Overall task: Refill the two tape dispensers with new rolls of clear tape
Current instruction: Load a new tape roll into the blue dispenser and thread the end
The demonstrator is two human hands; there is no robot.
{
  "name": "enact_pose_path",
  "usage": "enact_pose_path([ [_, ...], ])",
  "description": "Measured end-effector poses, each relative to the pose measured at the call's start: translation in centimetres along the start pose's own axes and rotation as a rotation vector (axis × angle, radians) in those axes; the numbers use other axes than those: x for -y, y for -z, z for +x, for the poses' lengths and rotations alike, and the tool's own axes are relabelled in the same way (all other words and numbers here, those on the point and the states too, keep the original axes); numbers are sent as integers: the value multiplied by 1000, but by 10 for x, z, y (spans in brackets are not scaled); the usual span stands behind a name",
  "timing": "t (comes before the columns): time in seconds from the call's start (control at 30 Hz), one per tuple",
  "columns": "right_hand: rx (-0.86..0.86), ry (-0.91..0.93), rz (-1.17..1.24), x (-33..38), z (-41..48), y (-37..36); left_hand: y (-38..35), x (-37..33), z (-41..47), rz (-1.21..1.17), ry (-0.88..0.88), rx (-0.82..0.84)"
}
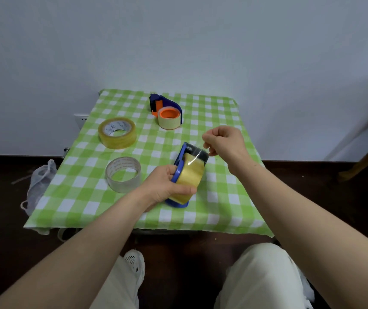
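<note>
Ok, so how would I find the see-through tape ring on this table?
Start at the green-checked tablecloth. On its left side two loose tape rolls lie flat, one behind the other; the see-through ring is the nearer one, beside the left hand. Unlike the fat yellowish roll behind it, it is thin and nearly colourless.
</note>
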State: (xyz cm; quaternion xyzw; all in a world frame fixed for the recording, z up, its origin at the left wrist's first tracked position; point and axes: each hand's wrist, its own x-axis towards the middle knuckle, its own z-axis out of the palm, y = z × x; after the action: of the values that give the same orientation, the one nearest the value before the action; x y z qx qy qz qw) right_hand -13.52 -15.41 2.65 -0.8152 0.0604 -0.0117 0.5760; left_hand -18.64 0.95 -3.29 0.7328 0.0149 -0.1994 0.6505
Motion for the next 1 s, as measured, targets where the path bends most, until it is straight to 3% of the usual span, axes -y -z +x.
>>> enact_pose_path([
  [0.33,124,28,-48,-4,-1,-6,-1,16,-5,-54,-56,-22],
  [0.57,57,-4,-185,-12,2,-16,-5,15,-5,-24,-44,-18],
  [0.8,-41,-27,-127,-21,-2,-14,-11,15,-3,-63,-33,-96],
  [0.9,-113,62,-68,-18,-8,-13,-11,14,-3,-79,-50,-107],
  [1.0,-131,264,-163,-9,-18,-17,-8,13,-2,-102,-78,-125],
])
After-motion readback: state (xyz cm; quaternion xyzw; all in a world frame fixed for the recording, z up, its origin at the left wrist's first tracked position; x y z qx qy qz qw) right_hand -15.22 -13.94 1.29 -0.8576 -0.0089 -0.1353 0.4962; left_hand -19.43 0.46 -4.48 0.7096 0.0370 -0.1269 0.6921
